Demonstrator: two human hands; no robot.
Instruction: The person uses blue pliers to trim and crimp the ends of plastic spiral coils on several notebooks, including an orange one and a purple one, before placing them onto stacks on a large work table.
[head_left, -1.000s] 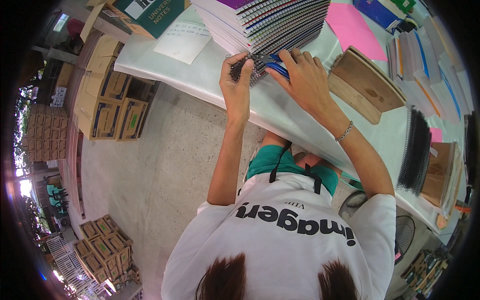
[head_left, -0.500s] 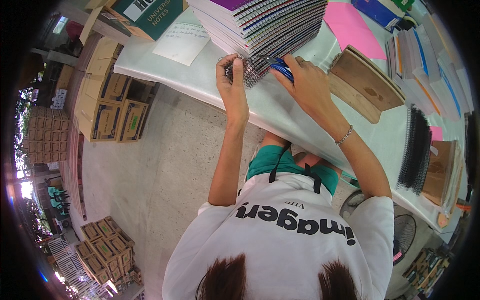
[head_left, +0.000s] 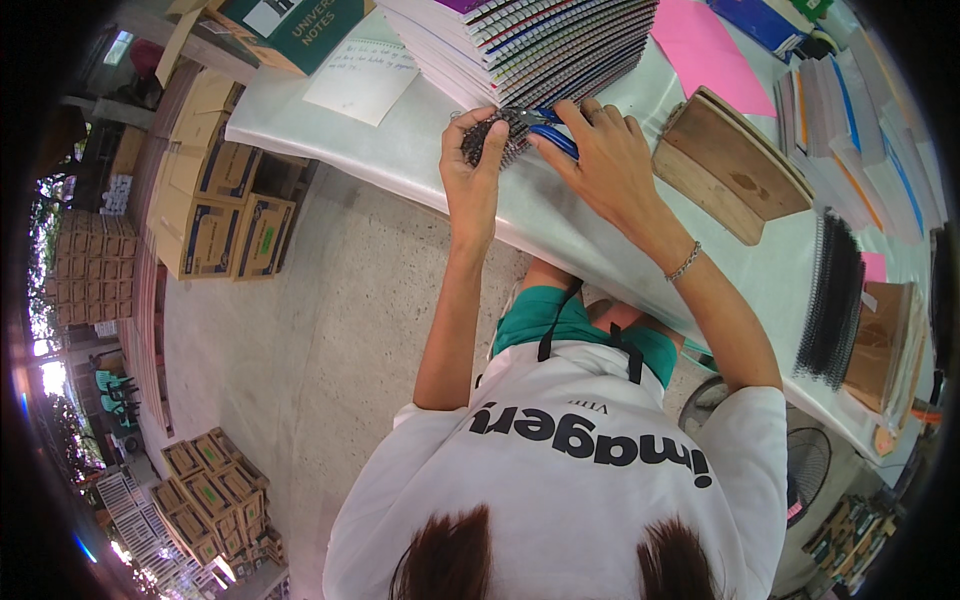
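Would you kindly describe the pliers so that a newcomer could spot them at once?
On the white table stands a tall stack of spiral-bound notebooks. Just below it in the picture, the right hand holds the pliers, next to metal coils in the left hand. Their blue handles set them apart from the grey coils.

blue pliers (head_left: 554,139) agape again

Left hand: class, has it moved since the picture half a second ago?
Yes, slightly: the left hand has shifted to the picture's right, judged against the stack of wire-bound notebooks.
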